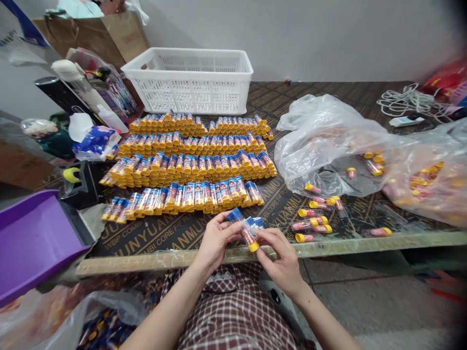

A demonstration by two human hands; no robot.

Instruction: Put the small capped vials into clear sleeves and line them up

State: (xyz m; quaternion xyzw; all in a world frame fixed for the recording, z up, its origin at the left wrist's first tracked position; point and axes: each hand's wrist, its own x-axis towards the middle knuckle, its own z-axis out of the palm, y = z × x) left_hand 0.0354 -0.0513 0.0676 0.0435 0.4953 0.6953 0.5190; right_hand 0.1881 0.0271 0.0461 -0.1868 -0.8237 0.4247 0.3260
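Observation:
Above the table's front edge, my left hand (216, 239) pinches a small clear tube (246, 234) with a printed label, a blue end and a yellow cap. My right hand (280, 257) has its fingers closed round the yellow-capped lower end of the same tube, which is tilted. Another blue-ended tube (258, 221) shows just behind it; whether a hand touches it I cannot tell. Stacked rows of similar tubes (193, 194) lie beyond my hands, yellow ends toward me. To the right, several loose yellow-capped tubes (308, 212) without blue ends are scattered.
A white plastic basket (189, 90) stands behind the rows. Clear plastic bags (324, 131) with more tubes lie at right, near a white cable (412, 102). A purple dustpan-like tray (40, 238), a tape dispenser (78, 182) and bottles (76, 80) are at left.

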